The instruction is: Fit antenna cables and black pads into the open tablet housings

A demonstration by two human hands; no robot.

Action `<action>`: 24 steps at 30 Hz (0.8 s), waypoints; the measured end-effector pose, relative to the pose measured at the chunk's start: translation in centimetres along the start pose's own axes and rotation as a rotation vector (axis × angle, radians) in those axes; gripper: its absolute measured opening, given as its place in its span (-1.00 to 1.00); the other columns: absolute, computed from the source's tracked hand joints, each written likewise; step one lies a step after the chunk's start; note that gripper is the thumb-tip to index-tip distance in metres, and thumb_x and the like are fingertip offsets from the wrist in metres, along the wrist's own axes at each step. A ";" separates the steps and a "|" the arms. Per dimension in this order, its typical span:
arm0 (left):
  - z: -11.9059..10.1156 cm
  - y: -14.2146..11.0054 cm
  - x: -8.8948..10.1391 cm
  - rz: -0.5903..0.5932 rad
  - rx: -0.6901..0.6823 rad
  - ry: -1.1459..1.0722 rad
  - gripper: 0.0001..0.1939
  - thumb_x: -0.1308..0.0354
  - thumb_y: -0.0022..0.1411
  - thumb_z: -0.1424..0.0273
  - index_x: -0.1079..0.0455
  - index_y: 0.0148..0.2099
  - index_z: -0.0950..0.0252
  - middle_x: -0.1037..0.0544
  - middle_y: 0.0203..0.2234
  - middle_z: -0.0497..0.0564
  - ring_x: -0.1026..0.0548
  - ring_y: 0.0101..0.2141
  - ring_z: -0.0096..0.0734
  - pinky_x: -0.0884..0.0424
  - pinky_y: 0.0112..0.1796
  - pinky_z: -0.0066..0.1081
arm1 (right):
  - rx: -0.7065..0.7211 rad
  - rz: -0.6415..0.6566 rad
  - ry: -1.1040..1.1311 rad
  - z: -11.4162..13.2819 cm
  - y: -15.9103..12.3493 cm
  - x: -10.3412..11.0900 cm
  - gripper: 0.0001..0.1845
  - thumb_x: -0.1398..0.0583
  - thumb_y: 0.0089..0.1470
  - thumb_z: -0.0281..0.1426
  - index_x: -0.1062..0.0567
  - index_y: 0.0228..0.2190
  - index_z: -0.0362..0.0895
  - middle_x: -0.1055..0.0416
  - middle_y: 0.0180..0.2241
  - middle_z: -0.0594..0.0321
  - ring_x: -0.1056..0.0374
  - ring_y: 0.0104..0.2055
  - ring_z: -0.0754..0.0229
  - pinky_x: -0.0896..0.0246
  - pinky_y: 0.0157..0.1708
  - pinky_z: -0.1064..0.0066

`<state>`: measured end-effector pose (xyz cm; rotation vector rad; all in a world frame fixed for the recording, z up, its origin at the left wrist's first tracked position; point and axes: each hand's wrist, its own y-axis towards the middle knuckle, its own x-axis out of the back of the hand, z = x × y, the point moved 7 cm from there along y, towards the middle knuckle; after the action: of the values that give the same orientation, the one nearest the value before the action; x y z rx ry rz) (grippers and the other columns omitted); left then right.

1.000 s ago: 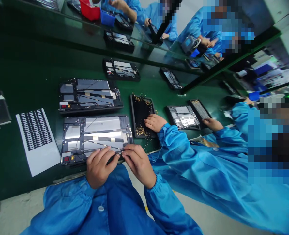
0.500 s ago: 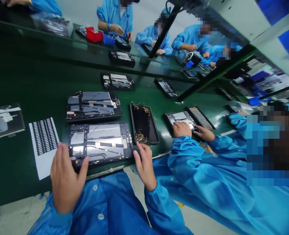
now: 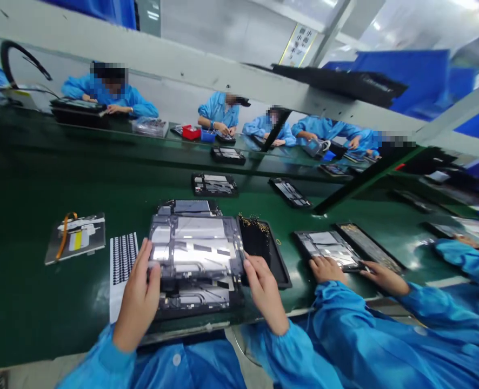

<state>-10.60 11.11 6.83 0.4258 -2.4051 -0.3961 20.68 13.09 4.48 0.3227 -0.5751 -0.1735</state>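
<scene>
Between my two hands is an opened tablet (image 3: 199,246) with silver panels and dark cables, raised and tilted toward me. My left hand (image 3: 138,297) grips its left end, thumb in front. At the right end, the fingers of my right hand (image 3: 266,292) close on the edge. Just under it lies a second opened tablet (image 3: 211,300) in a dark tray. Behind, another opened tablet (image 3: 193,207) is partly covered by the raised one. Right of my right hand stands a black tray (image 3: 280,267) with small gold-coloured parts, likely screws.
To the left lie a white sheet of black stickers (image 3: 121,270) and a flat part with an orange strip (image 3: 75,237). A co-worker's hand (image 3: 326,270) rests on a tablet at right. A slanted green post (image 3: 345,189) stands beyond. More tablets lie farther back.
My hands have closed on the tablet's ends and lifted it, uncovering another one beneath. My view has tilted up and turned left.
</scene>
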 end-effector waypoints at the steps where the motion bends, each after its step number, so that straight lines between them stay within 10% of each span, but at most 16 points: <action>1: 0.5 2.2 -0.5 -0.009 -0.017 -0.028 -0.47 0.01 0.41 0.31 -0.12 0.38 0.15 -0.21 0.34 0.10 -0.19 0.31 -0.21 -0.21 0.28 -0.16 | 0.030 0.005 -0.010 -0.2 2.3 -0.7 -0.57 -0.03 0.36 -0.19 -0.53 0.03 -0.16 -0.45 -0.18 0.07 -0.40 -0.08 0.10 -0.34 -0.04 0.24; 8: 5.5 12.0 -5.1 0.065 0.106 -0.044 -0.45 0.04 0.33 0.33 -0.20 0.31 0.40 -0.22 0.31 0.31 -0.19 0.32 -0.05 -0.04 0.31 0.02 | 0.157 0.003 -0.059 -2.4 13.4 -5.7 -0.52 -0.03 0.31 -0.11 -0.62 -0.20 -0.13 -0.50 -0.36 0.08 -0.42 -0.24 0.05 -0.38 -0.14 0.18; 15: 7.2 10.3 -5.8 0.194 0.111 -0.071 -0.19 -0.11 0.26 0.01 0.01 0.42 0.21 -0.08 0.39 0.14 -0.07 0.36 -0.12 -0.03 0.32 -0.06 | 0.284 0.046 -0.085 -1.0 11.2 -5.1 -0.72 -0.14 0.28 -0.29 -0.53 -0.02 -0.01 -0.44 -0.04 0.10 -0.33 0.06 0.06 -0.24 0.10 0.15; 24: 7.4 10.4 -5.9 0.238 0.064 -0.001 -0.16 -0.19 0.19 -0.01 0.00 0.42 0.07 -0.02 0.41 0.07 -0.07 0.36 -0.07 -0.08 0.31 -0.06 | 0.340 0.118 -0.062 0.5 11.9 -6.6 -0.90 -0.30 0.17 -0.37 -0.57 -0.22 -0.01 -0.50 -0.19 0.23 -0.38 -0.08 0.11 -0.17 -0.02 0.21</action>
<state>-13.22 24.08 2.09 0.1636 -2.4386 -0.2144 15.82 25.73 5.65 0.6127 -0.6835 0.0299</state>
